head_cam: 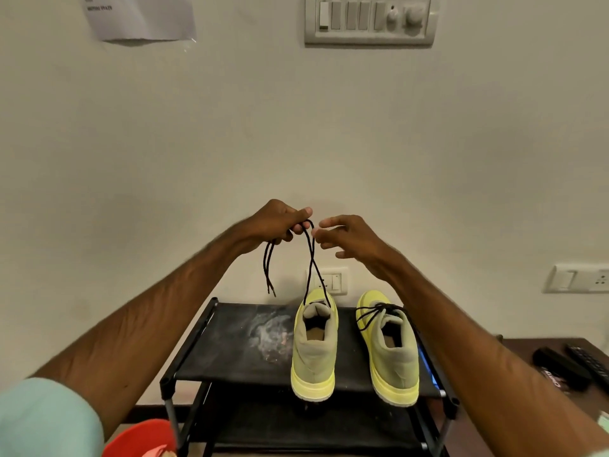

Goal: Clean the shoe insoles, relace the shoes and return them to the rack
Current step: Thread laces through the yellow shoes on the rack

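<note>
**Shoelace held up over the rack, one shoe already tied**

Shoelace (311, 258), thin and black, is pinched in your left hand (280, 222), raised above the top shelf of the black rack (230, 344). Two strands climb from the front of the centre shoe (314, 354), cross each other on the way up, and pass between your thumb and curled fingers. The two loose ends drop out of the other side of that hand and hang free above the shelf.

Your right hand (349, 237) is level with the left and just beside it, fingers loosely spread and gripping nothing. Its fingertips sit right next to the strands; whether they touch the lace cannot be told.

Both yellow-green shoes stand upright on the top shelf with heels toward you. The outer shoe (392, 351), near your right forearm, carries a black lace tied across its tongue. A pale powdery smear (268, 334) marks the shelf fabric to the left of the centre shoe.

A red bowl (141, 438) shows at the bottom edge by your pale green sleeve (43, 420). Two dark remotes (560, 366) lie on a brown table (527, 347) at the right.
</note>
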